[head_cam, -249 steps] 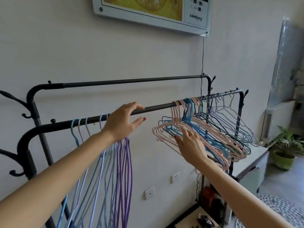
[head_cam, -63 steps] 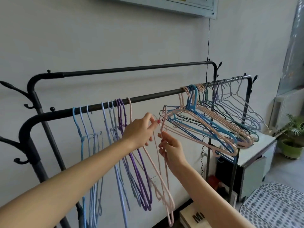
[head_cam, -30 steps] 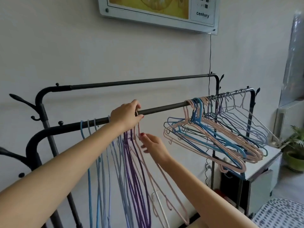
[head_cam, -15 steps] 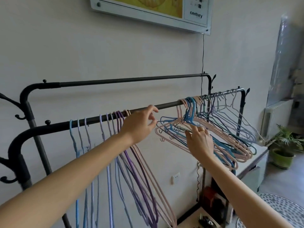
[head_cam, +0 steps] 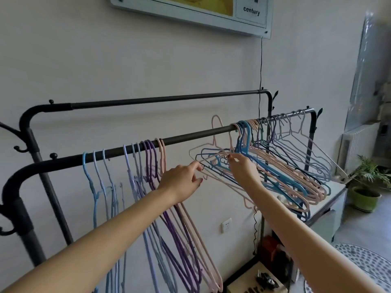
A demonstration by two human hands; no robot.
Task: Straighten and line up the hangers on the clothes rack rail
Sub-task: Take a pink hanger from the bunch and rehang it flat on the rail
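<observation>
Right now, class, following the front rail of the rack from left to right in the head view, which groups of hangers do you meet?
Light blue hangers → purple hangers → pink hangers → lifted pink hanger → tangled bunch of hangers.

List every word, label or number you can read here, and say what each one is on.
"century": dark lettering on the white right-hand part of the wall panel above the clothes rack.
Small dark marks above that word on the same panel: cut off by the frame edge, unreadable.
Dark letters on the cardboard box on the floor under the rack: partly out of view, unreadable.
The hangers and the wall socket show no readable text.
</observation>
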